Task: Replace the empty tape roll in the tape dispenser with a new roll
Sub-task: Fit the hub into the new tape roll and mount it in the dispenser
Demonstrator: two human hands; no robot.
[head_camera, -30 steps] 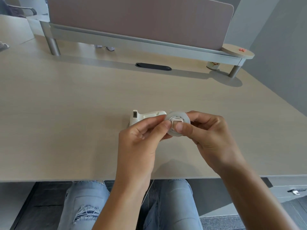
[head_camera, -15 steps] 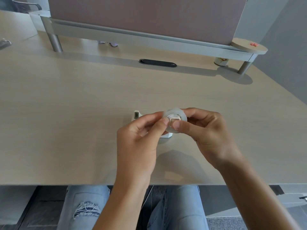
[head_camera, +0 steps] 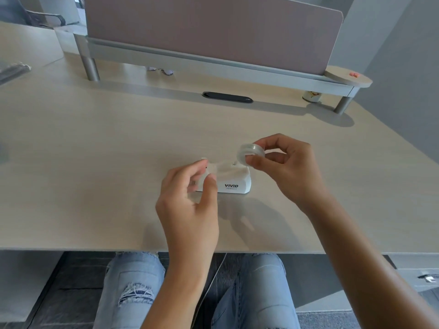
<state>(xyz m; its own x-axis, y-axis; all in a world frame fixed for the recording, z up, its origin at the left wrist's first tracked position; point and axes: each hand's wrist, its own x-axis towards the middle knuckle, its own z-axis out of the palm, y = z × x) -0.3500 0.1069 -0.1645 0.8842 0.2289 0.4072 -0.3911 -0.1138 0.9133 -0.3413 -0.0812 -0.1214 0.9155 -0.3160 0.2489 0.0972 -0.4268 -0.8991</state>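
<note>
A white tape dispenser [head_camera: 234, 179] marked VIVID stands on the pale wooden desk [head_camera: 95, 162], near its front edge. My right hand [head_camera: 288, 167] pinches a clear tape roll [head_camera: 251, 151] between thumb and fingers, just above the dispenser's right end. My left hand [head_camera: 190, 200] is at the dispenser's left end, thumb and forefinger closed on what looks like a small pale hub [head_camera: 206, 174]. That piece is partly hidden by the fingers. The dispenser's cradle is open on top.
A raised grey shelf [head_camera: 213, 65] with a partition runs along the back of the desk. A black cable slot [head_camera: 226, 97] and a small jar [head_camera: 311, 96] lie behind the dispenser. A round wooden disc [head_camera: 348, 76] caps the shelf's right end. My knees are under the front edge.
Both hands held the roll together in front of the dispenser. They have drawn apart: the right hand carried the roll to the right, the left moved left with the small piece.
</note>
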